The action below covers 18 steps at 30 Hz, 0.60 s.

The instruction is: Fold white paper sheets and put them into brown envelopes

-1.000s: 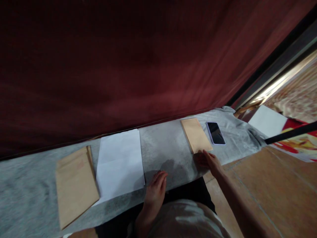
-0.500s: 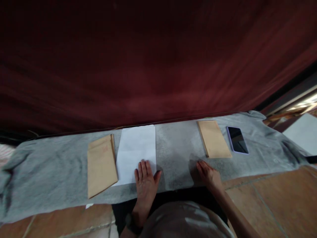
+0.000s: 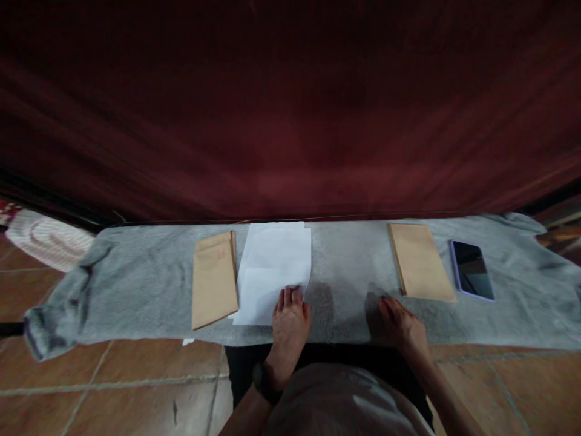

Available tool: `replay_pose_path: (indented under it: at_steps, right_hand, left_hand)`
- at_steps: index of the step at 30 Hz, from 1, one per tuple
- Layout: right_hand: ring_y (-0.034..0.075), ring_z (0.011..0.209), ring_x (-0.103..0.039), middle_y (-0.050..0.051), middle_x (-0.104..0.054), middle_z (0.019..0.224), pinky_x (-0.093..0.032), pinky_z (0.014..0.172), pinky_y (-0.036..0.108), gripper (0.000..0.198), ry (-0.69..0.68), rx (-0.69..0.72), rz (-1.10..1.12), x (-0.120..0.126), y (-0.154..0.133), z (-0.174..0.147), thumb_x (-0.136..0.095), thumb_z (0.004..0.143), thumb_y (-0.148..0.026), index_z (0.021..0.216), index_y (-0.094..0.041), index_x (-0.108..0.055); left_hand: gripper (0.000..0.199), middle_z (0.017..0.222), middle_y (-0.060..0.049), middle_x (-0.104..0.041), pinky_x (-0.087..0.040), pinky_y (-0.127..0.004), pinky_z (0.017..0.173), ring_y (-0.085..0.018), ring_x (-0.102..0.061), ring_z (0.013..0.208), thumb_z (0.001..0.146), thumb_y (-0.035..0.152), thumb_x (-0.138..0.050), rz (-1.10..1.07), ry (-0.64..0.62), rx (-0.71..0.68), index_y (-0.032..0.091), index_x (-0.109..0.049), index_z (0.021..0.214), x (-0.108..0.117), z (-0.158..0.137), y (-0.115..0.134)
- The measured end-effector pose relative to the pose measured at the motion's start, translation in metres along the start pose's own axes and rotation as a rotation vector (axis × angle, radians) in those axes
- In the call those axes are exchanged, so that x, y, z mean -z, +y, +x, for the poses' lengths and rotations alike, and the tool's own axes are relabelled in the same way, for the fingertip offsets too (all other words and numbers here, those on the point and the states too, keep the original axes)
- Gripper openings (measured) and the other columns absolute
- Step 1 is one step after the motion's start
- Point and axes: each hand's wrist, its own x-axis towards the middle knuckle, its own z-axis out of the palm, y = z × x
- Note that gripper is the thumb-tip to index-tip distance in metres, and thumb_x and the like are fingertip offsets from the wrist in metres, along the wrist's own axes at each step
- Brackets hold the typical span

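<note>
A small stack of white paper sheets [image 3: 272, 260] lies on the grey cloth [image 3: 345, 266], its top sheet offset to the left of the one beneath. At the stack's lower right corner, my left hand [image 3: 290, 318] has its fingers curled and closed on the paper; the fingertips are partly hidden. My right hand [image 3: 403, 324] rests on the cloth with fingers bent together, and nothing shows in it. Just above that hand lies a stack of brown envelopes [image 3: 422, 260], apart from it. More brown envelopes [image 3: 214, 281] lie left of the paper, close to its edge.
To the far right, a phone [image 3: 472, 269] in a purple case lies on the cloth. A dark red upright surface [image 3: 290, 121] rises behind the cloth-covered strip. Tiled floor [image 3: 140, 387] shows along the near side, with a small white scrap [image 3: 187, 341] by the cloth's edge.
My left hand has gone from lying flat and spread on the paper to curled fingers at its corner. The top sheet has shifted left. The view has turned leftward; my right hand stays on the cloth.
</note>
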Motion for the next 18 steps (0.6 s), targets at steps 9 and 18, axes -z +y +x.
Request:
replay_pose_path:
  at_steps: [9, 18]
  right_hand:
    - [0.026, 0.083, -0.074, 0.010, -0.078, 0.098, -0.057, 0.073, 0.034, 0.047, -0.182, -0.191, 0.404, 0.003, -0.013, 0.013, -0.040, 0.097, -0.056, 0.104, -0.025, -0.073]
    - [0.026, 0.084, -0.074, 0.009, -0.078, 0.088, -0.061, 0.077, 0.037, 0.061, -0.244, -0.536, 1.042, 0.006, -0.042, 0.045, -0.054, 0.082, -0.076, 0.099, -0.021, -0.073]
  left_hand:
    - [0.029, 0.101, -0.013, -0.074, -0.057, -0.033, 0.075, -0.024, -0.072, 0.090, 0.094, 0.010, -0.050, -0.050, 0.004, -0.188, 0.016, -0.068, 0.116, 0.025, -0.013, 0.044]
    - [0.027, 0.102, -0.011, -0.072, -0.059, -0.032, 0.074, -0.024, -0.073, 0.088, 0.096, 0.012, -0.051, -0.255, -0.202, -0.445, 0.015, -0.064, 0.119, 0.019, -0.037, 0.120]
